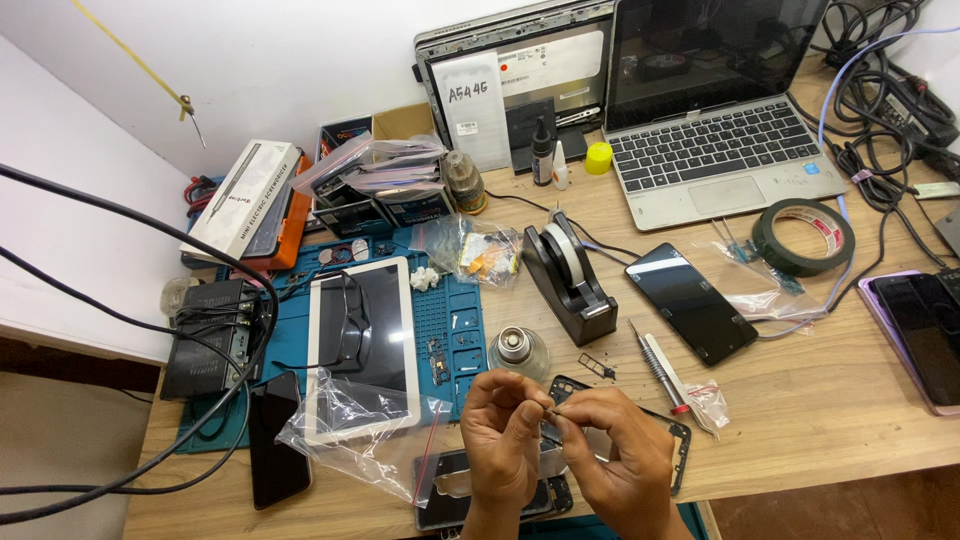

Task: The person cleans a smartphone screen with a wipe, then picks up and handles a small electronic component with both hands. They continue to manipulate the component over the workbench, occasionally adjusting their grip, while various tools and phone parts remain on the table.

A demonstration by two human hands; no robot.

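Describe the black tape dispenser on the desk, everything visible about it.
The tape dispenser is a black, heavy-looking plastic block standing upright on the wooden desk, right of the blue work mat and left of a dark phone. A roll of pale, whitish tape sits in its cradle, and the low cutter end points toward the camera. A thin black cable runs up to it at the rear. Neither hand touches it.

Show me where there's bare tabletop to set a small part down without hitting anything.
The widest bare wood lies at the near right, bordered by the screwdriver, the dark phone and the purple-edged phone. A narrower strip runs between the tape dispenser and the laptop. The blue mat and the space under both hands are crowded.
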